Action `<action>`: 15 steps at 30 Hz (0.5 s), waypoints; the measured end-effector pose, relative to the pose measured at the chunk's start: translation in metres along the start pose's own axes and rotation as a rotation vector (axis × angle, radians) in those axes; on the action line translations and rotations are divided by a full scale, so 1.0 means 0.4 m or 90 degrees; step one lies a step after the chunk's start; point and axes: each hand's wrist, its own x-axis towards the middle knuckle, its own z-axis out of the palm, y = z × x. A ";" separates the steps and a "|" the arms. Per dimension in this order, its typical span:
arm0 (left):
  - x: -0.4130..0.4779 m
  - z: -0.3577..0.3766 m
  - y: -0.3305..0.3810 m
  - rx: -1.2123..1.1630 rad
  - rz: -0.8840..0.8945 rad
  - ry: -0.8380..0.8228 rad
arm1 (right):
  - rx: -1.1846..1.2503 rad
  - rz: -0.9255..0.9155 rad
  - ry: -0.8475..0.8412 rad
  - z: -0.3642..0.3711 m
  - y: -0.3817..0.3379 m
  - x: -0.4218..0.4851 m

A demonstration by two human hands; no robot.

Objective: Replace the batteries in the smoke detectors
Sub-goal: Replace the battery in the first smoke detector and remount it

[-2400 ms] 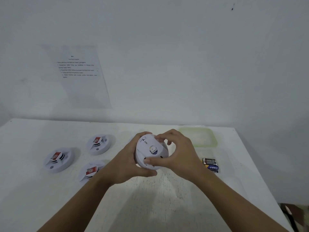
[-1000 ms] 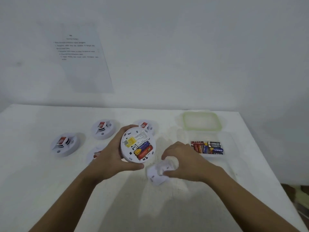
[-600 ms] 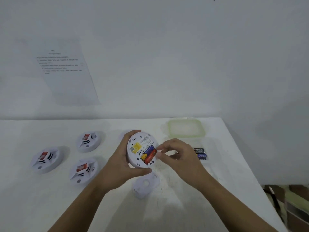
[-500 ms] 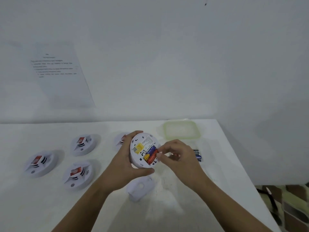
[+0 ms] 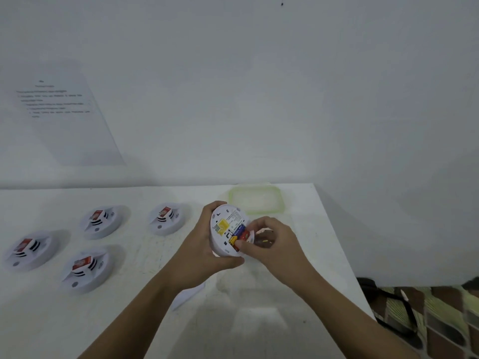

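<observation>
A round white plastic smoke detector (image 5: 225, 230) is held up above the white table (image 5: 129, 320), just right of the frame's centre, with its flat back facing the camera. The left hand (image 5: 199, 250) is wrapped round its left rim and underside. On the back are a yellow sticker, a printed label and an open recess with cylindrical batteries (image 5: 239, 233), blue, red and yellow. The right hand (image 5: 274, 244) meets the left at the detector; its thumb tip and curled fingers pinch at those batteries. Small coloured shapes show between its fingers, too blurred to tell.

A thin white cover plate (image 5: 188, 295) lies flat on the table below the left wrist. Four more domed white detectors, each with a red label, sit at middle left: two farther back (image 5: 105, 221) (image 5: 167, 218), two nearer (image 5: 28, 248) (image 5: 84, 268). A translucent rectangular lid (image 5: 255, 200) with a green rim and rounded corners lies flat at the table's far edge. A printed sheet (image 5: 59, 112) is on the wall at upper left.
</observation>
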 end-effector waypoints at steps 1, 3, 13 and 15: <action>0.001 0.008 0.000 0.004 -0.006 -0.005 | -0.015 -0.001 -0.010 -0.017 0.001 0.000; 0.001 0.025 0.000 0.011 -0.017 -0.012 | -0.042 0.000 -0.032 -0.048 0.002 -0.002; 0.005 0.092 0.017 0.095 -0.035 -0.047 | -0.171 -0.104 -0.033 -0.100 0.032 -0.031; 0.004 0.096 0.018 0.088 -0.043 -0.051 | -0.201 -0.134 -0.054 -0.105 0.033 -0.033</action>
